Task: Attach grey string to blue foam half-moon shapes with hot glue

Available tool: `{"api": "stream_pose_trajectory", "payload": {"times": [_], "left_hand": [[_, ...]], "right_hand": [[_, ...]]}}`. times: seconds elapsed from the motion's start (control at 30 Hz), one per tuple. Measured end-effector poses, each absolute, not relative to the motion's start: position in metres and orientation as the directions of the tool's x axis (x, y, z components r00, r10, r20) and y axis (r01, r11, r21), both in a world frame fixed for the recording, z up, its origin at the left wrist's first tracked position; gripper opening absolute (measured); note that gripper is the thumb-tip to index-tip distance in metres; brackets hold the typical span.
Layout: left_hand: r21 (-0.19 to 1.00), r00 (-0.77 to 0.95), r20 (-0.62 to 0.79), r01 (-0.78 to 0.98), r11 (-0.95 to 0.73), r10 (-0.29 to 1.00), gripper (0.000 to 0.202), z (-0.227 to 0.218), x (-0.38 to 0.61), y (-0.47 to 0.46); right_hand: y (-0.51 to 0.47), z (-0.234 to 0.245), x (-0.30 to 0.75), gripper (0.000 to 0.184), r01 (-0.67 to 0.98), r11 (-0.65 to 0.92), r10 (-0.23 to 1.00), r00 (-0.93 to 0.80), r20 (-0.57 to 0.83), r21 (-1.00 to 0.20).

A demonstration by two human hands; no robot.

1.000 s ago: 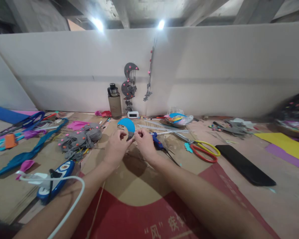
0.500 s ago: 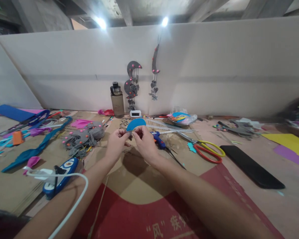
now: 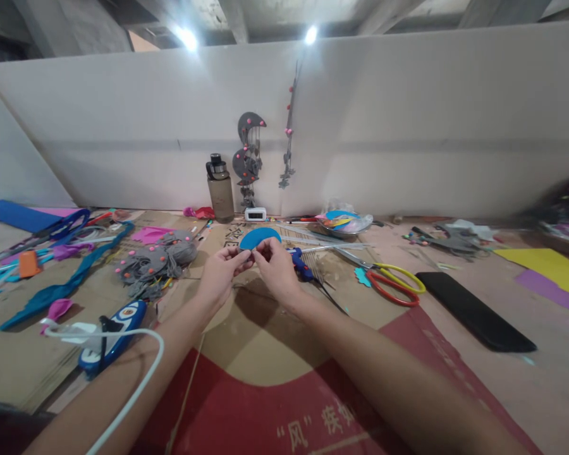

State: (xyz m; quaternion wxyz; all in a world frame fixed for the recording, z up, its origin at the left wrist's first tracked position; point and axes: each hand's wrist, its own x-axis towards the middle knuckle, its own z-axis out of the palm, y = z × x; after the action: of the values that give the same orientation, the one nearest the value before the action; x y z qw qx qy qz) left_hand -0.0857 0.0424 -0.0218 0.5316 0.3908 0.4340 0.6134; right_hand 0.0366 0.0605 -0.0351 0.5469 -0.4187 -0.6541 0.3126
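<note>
My left hand [image 3: 222,273] and my right hand [image 3: 277,270] meet over the cardboard, thumbs and fingers pinched together with the tips almost touching. Whatever is between them is too small to make out. Just behind the fingertips shows a flat blue oval piece [image 3: 260,236]; I cannot tell whether the fingers hold it or it lies beyond them. A blue glue gun [image 3: 301,265] lies right beside my right hand. Left of my left hand sits a heap of grey yarn [image 3: 183,249] with grey pieces dotted with pink and orange.
Scissors [image 3: 392,285] with red and yellow handles and a black flat oblong object [image 3: 474,311] lie to the right. A bottle [image 3: 221,199] stands by the wall, near hanging grey moon ornaments [image 3: 247,151]. A white cable [image 3: 146,373] crosses above my left forearm.
The blue oval shows broader than before, and my fingertips have shifted slightly closer together. The hanging ornament on the right has turned edge-on. The whole view has shifted a little.
</note>
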Motion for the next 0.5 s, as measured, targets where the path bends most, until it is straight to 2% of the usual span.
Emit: {"api": "stream_pose_trajectory", "payload": {"times": [0.13,0.23,0.33,0.4,0.47,0.5], "left_hand": [[0.943,-0.141,0.012,-0.327,-0.058,0.99,0.023,-0.024,-0.093,0.046],[0.95,-0.192,0.003,-0.305,-0.062,0.981,0.021,-0.024,-0.104,0.051],[0.951,-0.27,-0.013,-0.3,-0.071,0.963,0.021,-0.024,-0.116,0.056],[0.946,-0.285,-0.013,-0.314,-0.081,0.958,0.02,-0.024,-0.122,0.059],[0.938,-0.29,-0.004,-0.332,-0.096,0.957,0.019,-0.025,-0.124,0.062],[0.935,-0.291,0.002,-0.338,-0.105,0.957,0.02,-0.026,-0.124,0.063]], "right_hand": [[0.056,-0.036,0.034,0.011,0.201,0.479,0.878,-0.121,0.464,-0.854],[0.058,-0.032,0.041,0.012,0.268,0.505,0.863,-0.169,0.476,-0.82],[0.067,-0.023,0.06,0.016,0.409,0.508,0.857,-0.146,0.495,-0.758],[0.076,-0.021,0.078,0.015,0.573,0.488,0.847,-0.129,0.516,-0.658],[0.082,-0.025,0.096,0.012,0.731,0.405,0.859,-0.098,0.503,-0.55],[0.084,-0.029,0.103,0.014,0.769,0.348,0.884,-0.077,0.462,-0.536]]}}
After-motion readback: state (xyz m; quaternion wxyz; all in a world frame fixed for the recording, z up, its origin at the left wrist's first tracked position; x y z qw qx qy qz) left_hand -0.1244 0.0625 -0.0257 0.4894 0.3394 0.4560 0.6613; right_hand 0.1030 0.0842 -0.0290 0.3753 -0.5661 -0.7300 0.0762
